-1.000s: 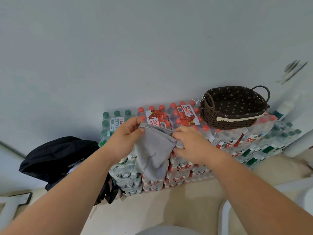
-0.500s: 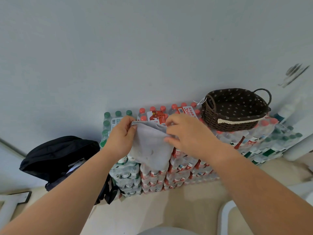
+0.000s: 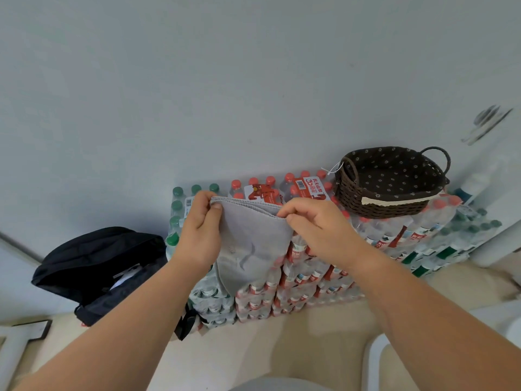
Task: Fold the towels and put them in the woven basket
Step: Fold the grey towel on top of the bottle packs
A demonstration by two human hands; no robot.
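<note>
The left hand (image 3: pixel 201 230) pinches the towel's (image 3: pixel 248 244) upper left corner between thumb and curled fingers. The right hand (image 3: pixel 313 224) pinches the upper right corner the same way. Held by both top corners, the grey towel hangs flat and doubled in the air, probably so its edges line up for the next fold. It hangs in front of the stacked bottle packs (image 3: pixel 296 277), well apart from the basket (image 3: pixel 380 207). The basket sits on top of the packs at the far right with only its dotted lining showing, so it is within easy reach. A black bag (image 3: pixel 98 266) lies on the floor to the left.

Half a second ago the right hand lay across the towel's top, its fingers reaching towards the left hand. It has since drawn right to the corner, and the top edge now runs taut and straight.
</note>
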